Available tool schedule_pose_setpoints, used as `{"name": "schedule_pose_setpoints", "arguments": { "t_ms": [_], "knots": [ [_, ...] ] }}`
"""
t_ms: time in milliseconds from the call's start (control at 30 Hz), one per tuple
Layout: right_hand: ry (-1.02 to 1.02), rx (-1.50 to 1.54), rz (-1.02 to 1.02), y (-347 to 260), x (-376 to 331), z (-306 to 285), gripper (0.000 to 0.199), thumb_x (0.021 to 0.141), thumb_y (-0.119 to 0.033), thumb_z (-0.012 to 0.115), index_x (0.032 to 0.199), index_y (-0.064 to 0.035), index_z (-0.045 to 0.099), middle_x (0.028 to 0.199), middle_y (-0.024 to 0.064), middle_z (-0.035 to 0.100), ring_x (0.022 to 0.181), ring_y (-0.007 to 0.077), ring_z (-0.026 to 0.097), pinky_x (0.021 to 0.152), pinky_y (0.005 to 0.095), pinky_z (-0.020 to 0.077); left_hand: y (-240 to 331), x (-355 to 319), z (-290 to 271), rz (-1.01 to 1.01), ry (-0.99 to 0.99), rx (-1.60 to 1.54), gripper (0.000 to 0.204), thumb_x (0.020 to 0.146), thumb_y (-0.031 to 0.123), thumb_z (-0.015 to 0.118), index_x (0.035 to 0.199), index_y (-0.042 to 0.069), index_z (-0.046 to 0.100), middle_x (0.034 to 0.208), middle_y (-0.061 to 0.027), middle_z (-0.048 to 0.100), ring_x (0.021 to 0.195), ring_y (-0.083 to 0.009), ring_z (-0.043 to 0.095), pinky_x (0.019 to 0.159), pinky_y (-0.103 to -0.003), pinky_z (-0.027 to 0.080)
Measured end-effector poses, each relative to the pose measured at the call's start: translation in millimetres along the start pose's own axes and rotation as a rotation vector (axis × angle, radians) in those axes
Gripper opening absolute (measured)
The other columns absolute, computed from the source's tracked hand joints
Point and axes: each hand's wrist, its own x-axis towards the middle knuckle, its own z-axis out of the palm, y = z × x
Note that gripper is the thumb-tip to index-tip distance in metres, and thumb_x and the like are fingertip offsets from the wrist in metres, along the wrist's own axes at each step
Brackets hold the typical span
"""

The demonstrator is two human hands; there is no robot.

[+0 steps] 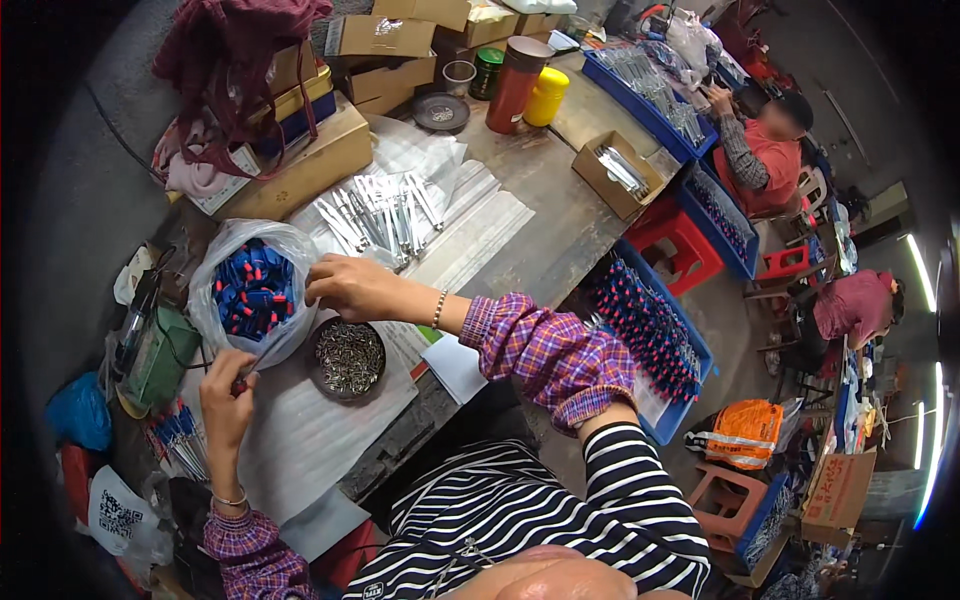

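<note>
My left hand is closed, its fingertips pinching a small dark piece with a reddish tint in front of the bag. The thumb and fingers of my right hand are pressed together at the right rim of the clear plastic bag; whatever they hold is hidden. Inside that bag lie many blue plastic parts with red bits. Just below my right hand stands a round dark dish full of small metal pieces. Beyond it, slim silvery metal parts are spread on white sheeting.
Cardboard boxes, a brown-red canister and a yellow jar stand at the back. Blue-handled rods lie at left. A blue tray of assembled pieces is at right. Another person sits farther off.
</note>
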Motion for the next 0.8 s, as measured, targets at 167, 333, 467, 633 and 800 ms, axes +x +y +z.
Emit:
{"name": "schedule_pose_setpoints", "arguments": {
  "t_ms": [167,333,467,633,800],
  "knots": [
    [0.093,0.285,0.126,5.8,-7.0,13.0,0.022,0.07,0.002,0.061,0.091,-0.0059,0.062,0.095,0.008,0.057,0.089,0.0271,0.056,0.077,0.0344,0.0453,-6.3,-9.0,6.6,-0.047,0.038,-0.033,0.019,0.072,-0.006,0.055,0.09,-0.003,0.056,0.082,-0.0079,0.054,0.059,-0.0142,0.048,0.052,-0.023,0.037],
    [0.183,0.498,0.231,12.5,-9.8,25.0,0.023,0.072,0.005,0.058,0.093,-0.0036,0.06,0.096,0.0081,0.057,0.092,0.0224,0.057,0.08,0.031,0.0459,-2.3,-13.9,3.3,-0.104,0.011,-0.016,0.021,0.071,-0.007,0.054,0.091,-0.002,0.057,0.084,-0.0095,0.055,0.065,-0.0189,0.053,0.055,-0.025,0.04],
    [0.205,0.749,0.494,29.4,-24.1,43.4,0.022,0.076,0.004,0.057,0.098,0.0,0.057,0.097,0.0069,0.056,0.093,0.0164,0.058,0.081,0.0282,0.0464,-2.0,-16.4,7.5,-0.168,-0.007,-0.023,0.024,0.07,-0.008,0.054,0.092,0.0,0.059,0.088,-0.0111,0.058,0.072,-0.0246,0.058,0.059,-0.027,0.044],
    [0.1,0.72,0.604,28.2,-28.4,48.1,0.023,0.074,-0.005,0.061,0.097,-0.0003,0.061,0.097,0.0115,0.062,0.094,0.0183,0.058,0.085,0.0288,0.0461,-3.2,-19.1,10.0,0.025,0.067,0.085,0.028,0.067,-0.009,0.053,0.092,0.0,0.06,0.094,-0.0107,0.06,0.075,-0.0254,0.06,0.06,-0.028,0.046],
    [0.089,0.572,0.554,24.8,-24.0,47.0,0.024,0.075,-0.005,0.06,0.099,-0.0003,0.061,0.097,0.0131,0.063,0.091,0.0206,0.061,0.083,0.0302,0.0483,-6.4,-25.9,16.5,0.059,0.108,0.058,0.03,0.065,-0.015,0.057,0.09,0.001,0.061,0.096,-0.0096,0.062,0.06,-0.017,0.055,0.05,-0.025,0.04]
  ]
}}
